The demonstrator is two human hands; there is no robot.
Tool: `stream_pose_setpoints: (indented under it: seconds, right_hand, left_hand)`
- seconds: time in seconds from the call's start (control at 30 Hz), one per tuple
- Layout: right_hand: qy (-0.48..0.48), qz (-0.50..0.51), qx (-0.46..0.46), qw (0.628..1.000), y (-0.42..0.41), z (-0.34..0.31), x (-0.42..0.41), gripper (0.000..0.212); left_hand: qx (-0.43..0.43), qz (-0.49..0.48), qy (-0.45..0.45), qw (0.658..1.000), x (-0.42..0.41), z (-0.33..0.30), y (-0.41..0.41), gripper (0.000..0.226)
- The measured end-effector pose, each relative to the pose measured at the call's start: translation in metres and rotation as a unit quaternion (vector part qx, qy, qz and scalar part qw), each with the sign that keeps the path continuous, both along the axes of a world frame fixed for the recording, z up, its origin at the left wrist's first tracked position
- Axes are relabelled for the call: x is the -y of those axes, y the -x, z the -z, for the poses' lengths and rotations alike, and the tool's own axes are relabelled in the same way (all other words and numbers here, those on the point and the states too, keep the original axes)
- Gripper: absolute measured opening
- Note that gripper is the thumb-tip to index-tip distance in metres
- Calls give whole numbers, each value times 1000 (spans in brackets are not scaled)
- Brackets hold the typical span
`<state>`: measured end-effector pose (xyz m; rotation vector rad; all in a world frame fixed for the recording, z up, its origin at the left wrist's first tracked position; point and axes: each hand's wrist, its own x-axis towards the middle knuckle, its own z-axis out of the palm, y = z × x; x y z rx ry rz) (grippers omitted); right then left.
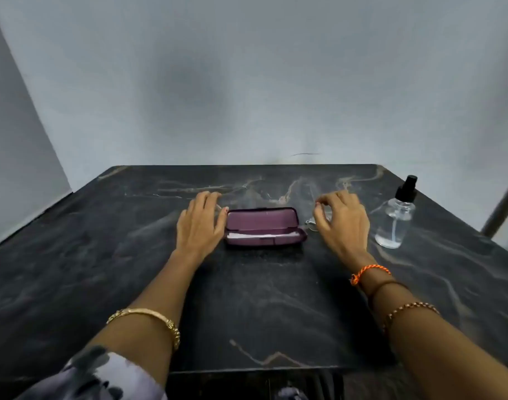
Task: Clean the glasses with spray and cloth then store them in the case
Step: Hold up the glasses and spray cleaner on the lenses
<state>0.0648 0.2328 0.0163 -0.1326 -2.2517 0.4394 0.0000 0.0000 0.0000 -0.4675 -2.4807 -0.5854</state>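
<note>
A purple glasses case [264,220] lies open in the middle of the dark marble table [247,298], with a white cloth [247,235] in its lower half. My left hand [201,223] rests flat at the case's left end, its thumb touching the lid. My right hand [342,223] is just right of the case, its fingers curled down over the thin-framed glasses [312,223]. Only a bit of their frame shows under my hand. A clear spray bottle [395,220] with a black pump top stands upright to the right of my right hand.
A grey wall rises right behind the table's far edge. A dark metal pole [503,203] leans at the far right, past the bottle. The near table edge runs just in front of me.
</note>
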Motion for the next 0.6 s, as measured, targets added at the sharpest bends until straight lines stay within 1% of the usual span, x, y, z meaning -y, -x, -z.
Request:
stream_pose_setpoints:
  seconds: [0.03, 0.1, 0.2, 0.27, 0.33, 0.4, 0.43, 0.53, 0.6]
  right_hand:
    - [13, 12, 5, 1000, -5, 3, -2, 11]
    - [20, 47, 4, 999, -12, 9, -8, 12]
    - [-14, 76, 22, 997, -20, 20, -13, 17]
    - [-47, 84, 7, 995, -19, 22, -13, 20]
    - [-48, 103, 4, 993, -16, 24, -12, 23]
    - [-1, 123, 30, 992, -15, 25, -14, 30]
    - [42, 126, 40, 990, -16, 24, -16, 33]
    - [187, 110, 37, 975, -23, 25, -22, 33]
    - [238, 105, 50, 964, -27, 23, -24, 34]
  left_hand:
    - [8, -2, -11, 1000, 0, 2, -2, 33]
    - [-4, 11, -21, 1000, 0, 4, -4, 32]
    - [-42, 31, -22, 998, -1, 8, -6, 25]
    - [-66, 21, -40, 997, 1, 9, -4, 21]
    - [-68, 16, -50, 996, 3, 14, -2, 21]
    - [-66, 28, -40, 997, 3, 16, -2, 22]
    - [-61, 32, -33, 997, 3, 15, -2, 22]
    - [-41, 32, -30, 998, 2, 13, -4, 24]
    - [-29, 22, -39, 999, 2, 13, -4, 25]
